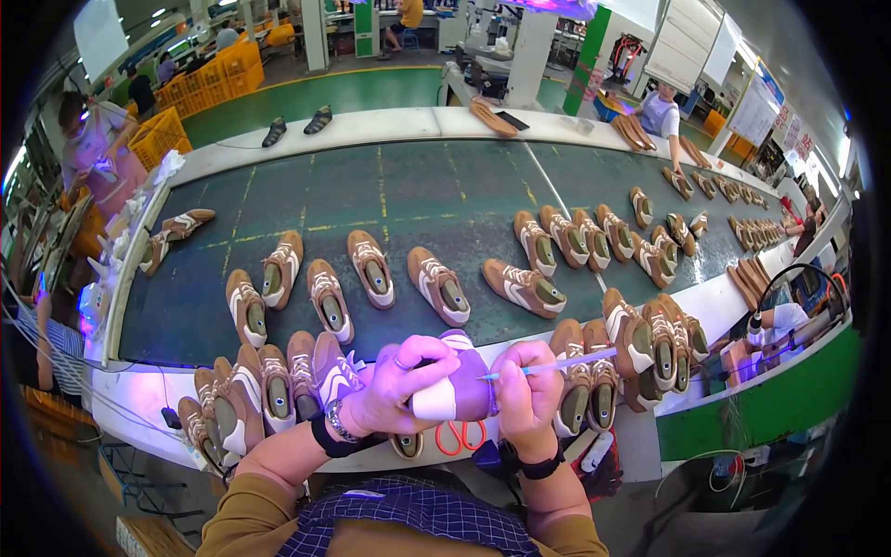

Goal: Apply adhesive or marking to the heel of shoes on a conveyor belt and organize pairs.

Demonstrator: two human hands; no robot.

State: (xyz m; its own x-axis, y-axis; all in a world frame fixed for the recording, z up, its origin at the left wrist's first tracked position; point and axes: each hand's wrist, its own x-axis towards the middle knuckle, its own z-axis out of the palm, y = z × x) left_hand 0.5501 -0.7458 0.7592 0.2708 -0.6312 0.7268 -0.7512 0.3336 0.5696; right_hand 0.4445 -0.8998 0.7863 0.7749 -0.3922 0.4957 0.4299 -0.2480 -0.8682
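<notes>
My left hand (390, 395) is wrapped round a brown and white sneaker (471, 382), held above the near ledge under purplish light. A slim pale pen (566, 362) is pinched in my right hand (527, 385). Its bluish tip is at the sneaker's brown side; I cannot tell whether it touches. Just below the sneaker lie orange-red scissor handles (461, 438). Brown and white sneakers with olive inserts stand close on both sides, such as one sneaker (277, 385) by my left forearm and another (603, 395) to the right of my right hand.
A dark green conveyor belt (325, 186) carries several more sneakers, denser at the right. Two dark shoes (297, 127) and brown soles (492, 119) sit on its far white edge. A co-worker (661, 116) reaches over the belt at far right; another person (97, 139) stands left.
</notes>
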